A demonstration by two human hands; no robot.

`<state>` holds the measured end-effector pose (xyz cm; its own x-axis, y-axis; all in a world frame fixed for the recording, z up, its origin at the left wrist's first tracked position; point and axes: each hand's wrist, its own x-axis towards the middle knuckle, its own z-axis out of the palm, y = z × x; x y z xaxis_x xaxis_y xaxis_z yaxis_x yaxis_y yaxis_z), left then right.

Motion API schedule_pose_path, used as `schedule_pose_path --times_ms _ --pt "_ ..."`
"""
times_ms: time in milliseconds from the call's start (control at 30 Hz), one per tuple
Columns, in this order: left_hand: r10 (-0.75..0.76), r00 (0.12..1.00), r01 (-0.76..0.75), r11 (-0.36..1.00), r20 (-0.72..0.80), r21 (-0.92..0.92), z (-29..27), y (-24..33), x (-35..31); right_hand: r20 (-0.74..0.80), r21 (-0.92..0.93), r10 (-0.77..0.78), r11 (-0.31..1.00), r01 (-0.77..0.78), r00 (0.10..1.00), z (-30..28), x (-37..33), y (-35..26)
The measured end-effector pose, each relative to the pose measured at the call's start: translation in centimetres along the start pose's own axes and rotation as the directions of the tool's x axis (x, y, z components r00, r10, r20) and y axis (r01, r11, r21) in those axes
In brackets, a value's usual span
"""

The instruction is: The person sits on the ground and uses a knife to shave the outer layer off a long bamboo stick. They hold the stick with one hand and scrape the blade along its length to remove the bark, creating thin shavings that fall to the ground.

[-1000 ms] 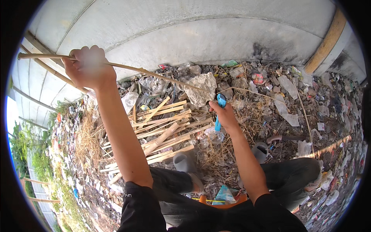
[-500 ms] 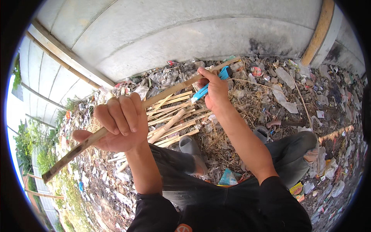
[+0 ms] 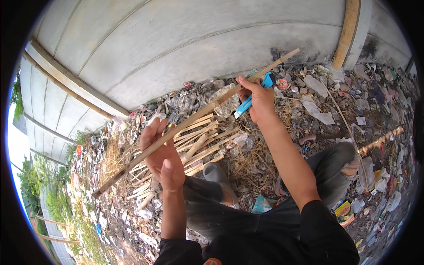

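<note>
A long bamboo strip slants across the view, its darker end low on the left and its pale end near the wall. Closed around its upper part is my right hand, which also grips a blue box cutter with a short bit of blade showing. My left hand is open, palm up, fingers extended behind the strip's lower half; whether it touches the strip is unclear. Several cut bamboo strips lie in a loose pile on the ground beyond my left hand.
A grey concrete wall rises ahead, with a bamboo pole against it on the right. Litter and dry straw cover the ground. A tool with a pinkish handle lies near my right knee. My grey shoe stands beside the pile.
My left hand has let go of the bamboo strip and uncurled its fingers. The strip has shifted up and right, with my right hand still holding it and the box cutter.
</note>
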<state>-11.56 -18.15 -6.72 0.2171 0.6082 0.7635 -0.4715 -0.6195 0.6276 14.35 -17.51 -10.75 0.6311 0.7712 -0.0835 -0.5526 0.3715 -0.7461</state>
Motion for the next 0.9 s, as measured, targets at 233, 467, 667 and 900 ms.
schedule_pose_path --times_ms 233,467,667,900 --pt "0.194 0.944 -0.256 0.942 -0.267 -0.219 0.5 3.7 11.1 0.372 -0.536 0.541 0.789 -0.301 0.755 -0.7 -2.1 7.4" --pt "0.217 0.932 -0.198 0.976 -0.291 0.094 2.6 -1.7 16.6 0.016 -0.903 0.638 0.339 -0.263 0.770 -15.5 1.9 21.1" --pt "0.203 0.925 -0.164 0.976 -0.321 0.144 3.0 -4.8 17.5 -0.334 -0.903 0.223 0.203 -0.379 0.916 -24.1 2.1 22.9" --pt "0.218 0.910 -0.133 0.959 -0.352 0.250 4.6 -4.9 19.9 -0.832 -0.547 -0.072 0.269 -0.793 0.550 -36.7 5.1 13.7"
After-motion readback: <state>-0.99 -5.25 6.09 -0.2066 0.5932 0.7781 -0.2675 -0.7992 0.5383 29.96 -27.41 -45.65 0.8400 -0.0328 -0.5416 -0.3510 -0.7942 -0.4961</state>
